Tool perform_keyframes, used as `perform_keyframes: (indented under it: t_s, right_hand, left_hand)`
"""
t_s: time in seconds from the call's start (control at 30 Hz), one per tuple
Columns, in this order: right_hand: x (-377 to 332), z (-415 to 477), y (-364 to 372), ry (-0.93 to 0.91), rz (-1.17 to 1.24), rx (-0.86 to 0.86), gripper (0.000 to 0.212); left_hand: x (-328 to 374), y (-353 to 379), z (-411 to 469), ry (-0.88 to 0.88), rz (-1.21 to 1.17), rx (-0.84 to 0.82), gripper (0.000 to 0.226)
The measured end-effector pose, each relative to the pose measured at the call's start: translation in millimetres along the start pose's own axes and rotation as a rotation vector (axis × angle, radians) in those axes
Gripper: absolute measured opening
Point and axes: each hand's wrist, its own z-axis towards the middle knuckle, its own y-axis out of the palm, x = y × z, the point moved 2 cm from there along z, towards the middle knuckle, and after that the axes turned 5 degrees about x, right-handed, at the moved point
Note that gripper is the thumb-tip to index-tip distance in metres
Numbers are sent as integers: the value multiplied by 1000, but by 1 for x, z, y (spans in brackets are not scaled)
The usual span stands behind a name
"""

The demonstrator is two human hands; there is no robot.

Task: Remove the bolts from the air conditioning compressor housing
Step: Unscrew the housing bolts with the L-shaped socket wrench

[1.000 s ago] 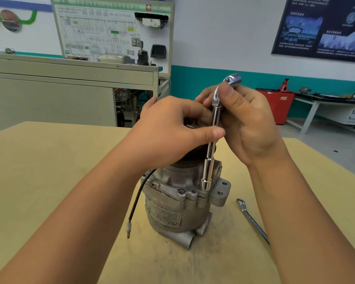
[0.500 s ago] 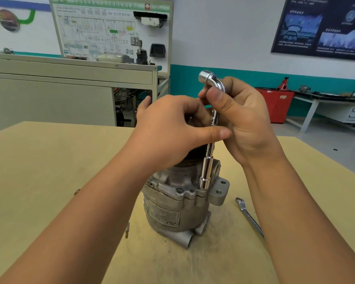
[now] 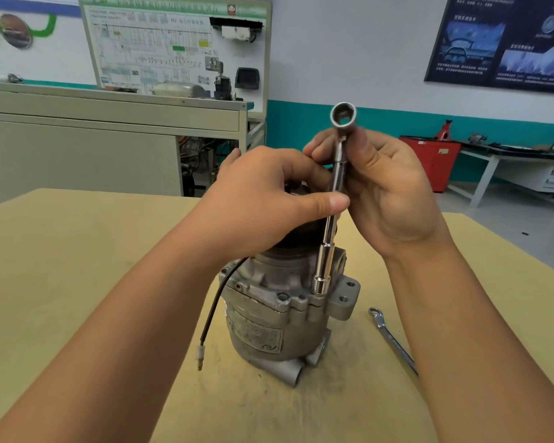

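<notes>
Well, the compressor (image 3: pixel 269 314) stood upright on the table (image 3: pixel 77 266), close in front of me, with its dark round top upward. My left hand (image 3: pixel 263 203) lay over that top. Its fingers were curled down around the far edge and gripped it, while the thumb was stretched to the right and its tip touched the shaft of the wrench (image 3: pixel 328 244). This wrench was a shiny bent one with a socket on each end. It stood almost vertical, only a little tilted, and its lower socket sat on the right front corner of the housing rim, so I could not see what was under it. My right hand (image 3: pixel 387 193) held the upper part of the shaft, pinched between the thumb in front and the curled fingers behind, just below the bend. The upper socket pointed toward me and showed its hollow opening. One bolt (image 3: pixel 282 296) was visible in the rim, just to the left of the lower socket. A black wire (image 3: pixel 211 311) came out from under my left wrist and hung down the left side of the compressor, with a small white and brass end. A flat spanner (image 3: pixel 390 337) lay on the table to the right of the compressor, and my right forearm partly hid it. Behind the table were a grey cabinet (image 3: pixel 109 139) and a board with diagrams (image 3: pixel 173 43).
</notes>
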Motion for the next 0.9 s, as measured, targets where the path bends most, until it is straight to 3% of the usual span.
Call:
perform_keyframes:
  t_s: [0.1,0.3,0.63,0.9]
  right_hand:
    - [0,-1,0,-3,5,-9,34]
    - [-2,-2,-2,1,7,45,13]
    - [0,-1,-1,-3,12,104,7]
    - [-1,0,3,-21,42,116,31]
  left_hand:
    - [-1,1,0,-18,14,25,12]
    - [0,3,0,-50,51,24,21]
    - [4,4,-1,-44,65,41,30]
    - [5,7,-2,-66,70,81,33]
